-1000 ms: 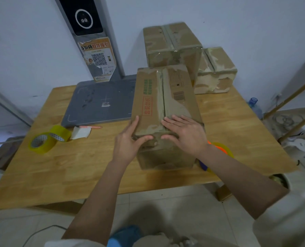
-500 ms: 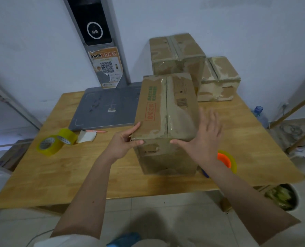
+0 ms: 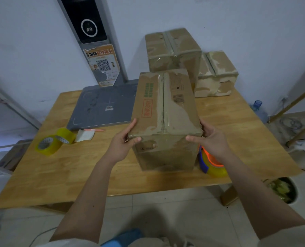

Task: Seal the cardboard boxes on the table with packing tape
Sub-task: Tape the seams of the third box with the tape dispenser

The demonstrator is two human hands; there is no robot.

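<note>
the near cardboard box [image 3: 166,111] stands at the front middle of the table [image 3: 77,166], with clear tape along its top seam and down the near face. a second ago both palms lay flat on the top, pressing tape down; now the left hand [image 3: 123,145] grips the near left top corner and the right hand [image 3: 210,139] has come round to clasp the near right corner. judgement: smoothing is done and the box is held for turning or shifting aside. the tape dispenser [image 3: 211,164] lies just beside the box under the right wrist. two rear boxes [image 3: 173,49] look already taped. spare tape rolls [image 3: 53,142] sit at the left.
</note>
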